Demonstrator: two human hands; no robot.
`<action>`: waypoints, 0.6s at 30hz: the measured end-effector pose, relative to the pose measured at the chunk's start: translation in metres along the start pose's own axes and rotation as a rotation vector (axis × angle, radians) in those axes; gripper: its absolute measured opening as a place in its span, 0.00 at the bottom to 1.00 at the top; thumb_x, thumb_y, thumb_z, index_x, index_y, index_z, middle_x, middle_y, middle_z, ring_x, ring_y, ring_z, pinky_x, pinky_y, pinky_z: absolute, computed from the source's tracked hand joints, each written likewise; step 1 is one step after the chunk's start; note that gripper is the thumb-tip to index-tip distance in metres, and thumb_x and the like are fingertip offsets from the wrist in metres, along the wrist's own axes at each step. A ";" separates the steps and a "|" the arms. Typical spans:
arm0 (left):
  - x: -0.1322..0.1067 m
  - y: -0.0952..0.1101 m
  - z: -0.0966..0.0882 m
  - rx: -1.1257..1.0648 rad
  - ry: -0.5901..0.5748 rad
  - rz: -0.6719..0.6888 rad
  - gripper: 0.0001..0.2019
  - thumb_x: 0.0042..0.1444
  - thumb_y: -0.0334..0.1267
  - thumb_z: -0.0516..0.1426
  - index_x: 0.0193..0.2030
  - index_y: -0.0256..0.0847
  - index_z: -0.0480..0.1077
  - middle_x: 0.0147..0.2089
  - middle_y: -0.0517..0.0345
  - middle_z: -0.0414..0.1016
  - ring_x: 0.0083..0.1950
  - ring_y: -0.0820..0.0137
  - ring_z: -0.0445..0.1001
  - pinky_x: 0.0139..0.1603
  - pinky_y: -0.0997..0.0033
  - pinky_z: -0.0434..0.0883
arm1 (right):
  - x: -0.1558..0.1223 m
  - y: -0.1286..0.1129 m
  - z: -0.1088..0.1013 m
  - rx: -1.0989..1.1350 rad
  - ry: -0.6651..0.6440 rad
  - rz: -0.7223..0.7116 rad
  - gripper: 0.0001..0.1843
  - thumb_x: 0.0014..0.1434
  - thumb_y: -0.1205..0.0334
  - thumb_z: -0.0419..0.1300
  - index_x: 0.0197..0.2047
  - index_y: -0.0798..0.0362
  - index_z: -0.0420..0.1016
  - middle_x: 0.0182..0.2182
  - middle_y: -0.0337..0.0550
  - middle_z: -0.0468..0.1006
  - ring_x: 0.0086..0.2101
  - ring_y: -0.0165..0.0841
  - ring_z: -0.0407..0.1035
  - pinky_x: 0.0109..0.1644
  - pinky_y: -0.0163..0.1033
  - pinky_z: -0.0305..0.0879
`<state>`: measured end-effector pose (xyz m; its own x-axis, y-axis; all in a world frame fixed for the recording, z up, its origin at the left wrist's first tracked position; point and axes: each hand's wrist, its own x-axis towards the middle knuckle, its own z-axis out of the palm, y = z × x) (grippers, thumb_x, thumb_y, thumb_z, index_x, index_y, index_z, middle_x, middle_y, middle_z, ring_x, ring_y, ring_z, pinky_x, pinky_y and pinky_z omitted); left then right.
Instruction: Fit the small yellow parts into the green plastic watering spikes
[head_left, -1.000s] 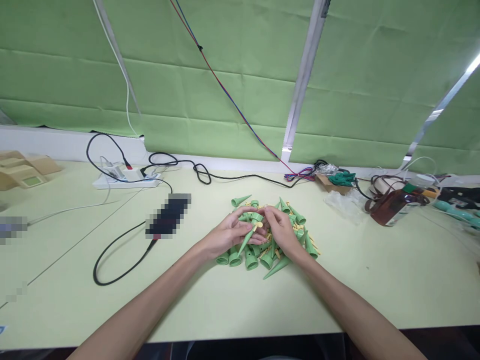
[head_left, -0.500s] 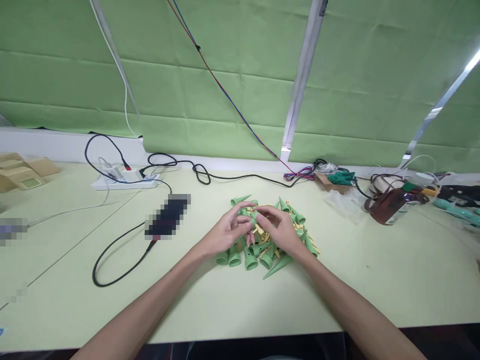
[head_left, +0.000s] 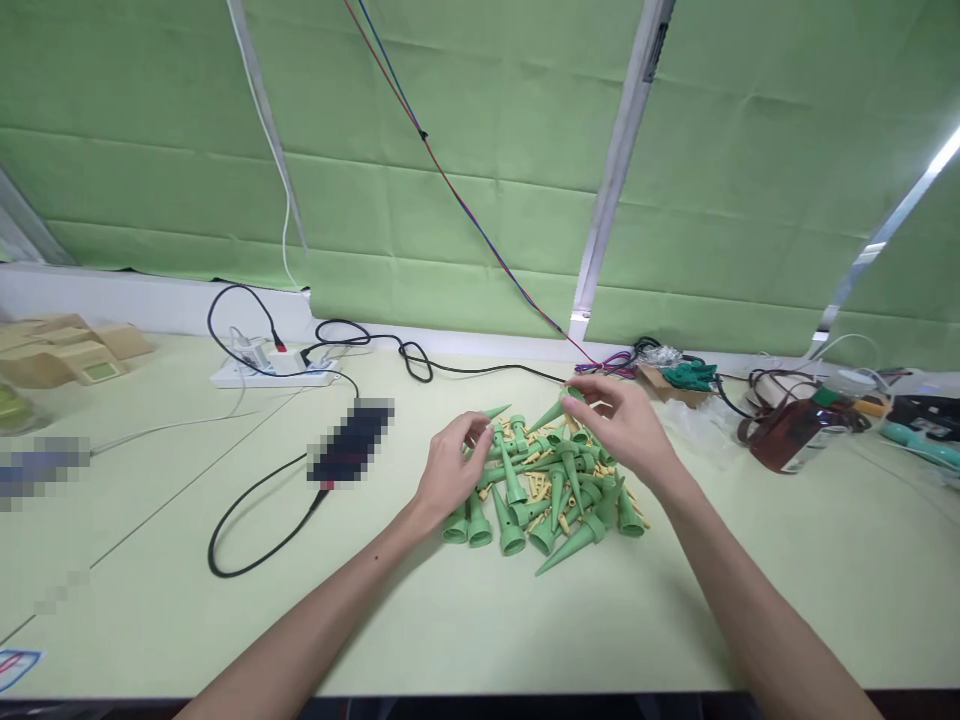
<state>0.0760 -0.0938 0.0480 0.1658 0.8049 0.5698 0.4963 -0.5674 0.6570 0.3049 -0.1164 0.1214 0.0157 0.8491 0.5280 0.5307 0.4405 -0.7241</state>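
Observation:
A heap of hollow green plastic spikes (head_left: 570, 545), cone-shaped with wide open ends, lies on the table among small yellow plastic pegs (head_left: 538, 487). At the heap's left side, my left hand (head_left: 455, 462) is closed, thumb and fingers pinching the narrow end of a green spike (head_left: 511, 475) whose wide end points down towards me. Over the far right of the pile, my right hand (head_left: 619, 420) grips another green spike (head_left: 553, 414) by its wide end, its tip pointing left. Part of that wide end is hidden by the fingers.
Behind on the left is a white power strip (head_left: 277, 373) with black cables. A blurred dark device (head_left: 351, 440) lies left of the heap. To the right are a brown bottle (head_left: 795, 425), a clear plastic bag (head_left: 701, 428) and green gloves (head_left: 690, 375). Cardboard pieces (head_left: 67, 350) lie far left.
My hands have moved apart from a green piece with a yellow part between them. My right hand went up and right and now grips a spike. The view has shifted slightly.

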 end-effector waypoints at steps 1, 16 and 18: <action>0.000 -0.002 0.001 0.018 -0.003 0.005 0.08 0.64 0.40 0.52 0.41 0.40 0.70 0.38 0.57 0.76 0.37 0.69 0.72 0.41 0.69 0.69 | 0.010 0.002 -0.003 0.002 -0.030 -0.005 0.14 0.55 0.56 0.65 0.42 0.56 0.79 0.38 0.48 0.81 0.36 0.37 0.73 0.37 0.39 0.71; 0.001 -0.011 0.002 0.085 -0.054 0.017 0.06 0.60 0.33 0.52 0.35 0.40 0.70 0.35 0.58 0.74 0.35 0.70 0.71 0.38 0.69 0.68 | 0.079 0.122 0.056 0.489 -0.139 0.675 0.13 0.52 0.74 0.67 0.27 0.56 0.65 0.20 0.37 0.72 0.26 0.31 0.76 0.36 0.36 0.78; 0.000 -0.011 0.002 0.086 -0.057 0.022 0.06 0.60 0.33 0.52 0.35 0.40 0.70 0.35 0.58 0.74 0.34 0.71 0.71 0.38 0.69 0.68 | 0.077 0.125 0.059 0.500 -0.134 0.692 0.13 0.52 0.72 0.68 0.27 0.56 0.65 0.19 0.37 0.71 0.26 0.32 0.77 0.35 0.35 0.78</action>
<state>0.0725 -0.0869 0.0399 0.2249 0.8022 0.5531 0.5630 -0.5703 0.5981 0.3227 0.0213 0.0450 0.0810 0.9871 -0.1379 0.0025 -0.1385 -0.9904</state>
